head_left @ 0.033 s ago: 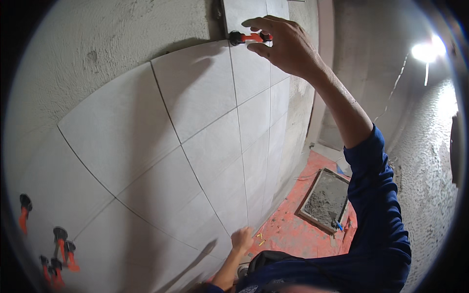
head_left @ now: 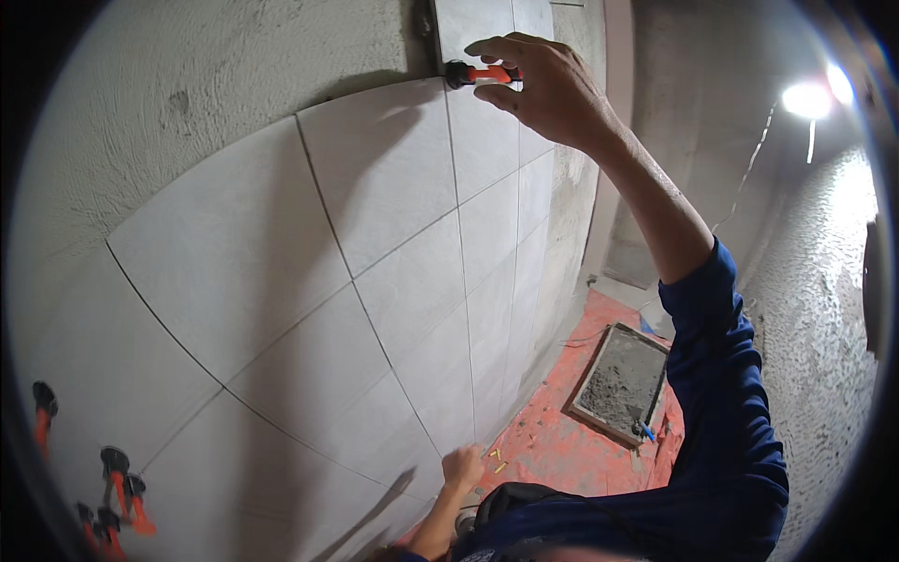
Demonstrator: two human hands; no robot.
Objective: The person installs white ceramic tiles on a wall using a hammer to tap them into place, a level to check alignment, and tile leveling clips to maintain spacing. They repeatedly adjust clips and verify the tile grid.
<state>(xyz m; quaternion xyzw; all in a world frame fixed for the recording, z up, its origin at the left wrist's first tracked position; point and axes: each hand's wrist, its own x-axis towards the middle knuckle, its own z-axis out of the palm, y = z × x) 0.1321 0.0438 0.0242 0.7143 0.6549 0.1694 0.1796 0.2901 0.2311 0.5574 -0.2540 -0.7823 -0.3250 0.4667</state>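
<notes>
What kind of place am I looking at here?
Most likely a room under renovation, perhaps a bathroom being tiled. Large grey wall tiles run below bare rough plaster, orange tile-levelling clips sit in the joints, and a tray of wet mortar lies on the red floor.

Smooth matt grey tiles sit against rough, gritty render. The clip looks like glossy orange plastic. The sleeve is blue cloth.
</notes>
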